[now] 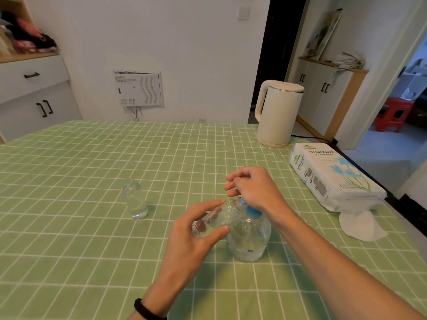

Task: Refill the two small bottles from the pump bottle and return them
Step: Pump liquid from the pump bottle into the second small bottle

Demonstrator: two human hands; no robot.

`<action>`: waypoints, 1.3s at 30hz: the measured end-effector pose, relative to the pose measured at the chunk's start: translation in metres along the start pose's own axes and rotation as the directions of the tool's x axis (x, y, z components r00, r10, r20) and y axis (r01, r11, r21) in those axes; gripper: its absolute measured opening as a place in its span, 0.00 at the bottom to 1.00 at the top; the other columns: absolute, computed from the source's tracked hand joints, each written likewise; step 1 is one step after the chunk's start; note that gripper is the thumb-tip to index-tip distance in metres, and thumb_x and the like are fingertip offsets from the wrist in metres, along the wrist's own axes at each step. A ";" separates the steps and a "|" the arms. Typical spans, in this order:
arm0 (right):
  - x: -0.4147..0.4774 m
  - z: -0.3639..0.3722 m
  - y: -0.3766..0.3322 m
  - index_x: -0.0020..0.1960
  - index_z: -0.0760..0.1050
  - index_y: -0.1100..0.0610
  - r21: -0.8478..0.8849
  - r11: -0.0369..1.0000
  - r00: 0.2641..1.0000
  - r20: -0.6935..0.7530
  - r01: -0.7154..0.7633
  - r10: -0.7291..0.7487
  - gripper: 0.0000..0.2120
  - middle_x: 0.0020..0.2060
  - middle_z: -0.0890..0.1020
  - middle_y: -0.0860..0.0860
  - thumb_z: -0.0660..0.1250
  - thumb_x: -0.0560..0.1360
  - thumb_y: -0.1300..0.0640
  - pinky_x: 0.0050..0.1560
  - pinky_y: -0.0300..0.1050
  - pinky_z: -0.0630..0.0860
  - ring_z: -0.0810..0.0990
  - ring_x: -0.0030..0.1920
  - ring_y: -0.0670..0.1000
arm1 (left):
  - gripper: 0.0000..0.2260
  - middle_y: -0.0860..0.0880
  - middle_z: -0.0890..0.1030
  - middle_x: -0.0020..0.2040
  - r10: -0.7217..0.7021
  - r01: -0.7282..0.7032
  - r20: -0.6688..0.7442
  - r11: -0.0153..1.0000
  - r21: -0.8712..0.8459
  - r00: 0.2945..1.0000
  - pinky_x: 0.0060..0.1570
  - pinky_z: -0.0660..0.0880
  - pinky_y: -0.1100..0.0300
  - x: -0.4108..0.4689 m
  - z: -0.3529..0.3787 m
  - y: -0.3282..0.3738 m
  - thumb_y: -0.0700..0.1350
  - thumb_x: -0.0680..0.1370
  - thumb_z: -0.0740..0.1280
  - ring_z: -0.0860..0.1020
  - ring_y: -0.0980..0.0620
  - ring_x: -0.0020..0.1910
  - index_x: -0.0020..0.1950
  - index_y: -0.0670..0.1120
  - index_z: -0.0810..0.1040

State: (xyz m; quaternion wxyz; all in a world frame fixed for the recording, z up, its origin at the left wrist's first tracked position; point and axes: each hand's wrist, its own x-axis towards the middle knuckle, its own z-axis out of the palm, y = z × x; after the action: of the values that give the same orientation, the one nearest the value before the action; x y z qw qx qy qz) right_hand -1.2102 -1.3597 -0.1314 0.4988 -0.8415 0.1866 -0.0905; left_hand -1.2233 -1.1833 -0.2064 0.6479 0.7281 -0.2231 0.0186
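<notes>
Left hand gripping tilted clear small bottle against blue-topped pump bottle, right hand atop it, grip unclear

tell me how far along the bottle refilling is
Done: nothing clearly; the standing small bottle shows only a little liquid at its base. In hand: the left hand holds the other small bottle tilted, mouth at the spout of the pump bottle, with the right hand over the pump head. Left: fill both and return them.
</notes>
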 end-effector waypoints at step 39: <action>0.004 -0.003 -0.004 0.47 0.83 0.52 -0.038 0.997 0.998 0.001 0.067 -0.067 0.13 0.39 0.88 0.47 0.61 0.81 0.64 0.41 0.42 0.83 0.88 0.38 0.45 | 0.23 0.57 0.87 0.58 -0.010 0.010 0.012 1.000 -0.019 1.000 0.62 0.80 0.40 0.003 -0.002 0.005 0.40 0.72 0.82 0.84 0.49 0.60 0.62 0.59 0.85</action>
State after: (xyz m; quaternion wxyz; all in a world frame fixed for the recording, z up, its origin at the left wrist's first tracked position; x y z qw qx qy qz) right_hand -1.2069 -1.3617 -0.1262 0.4795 -0.8567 0.1597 -0.1037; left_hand -1.2217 -1.1831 -0.2010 0.6536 0.7231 -0.2234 0.0091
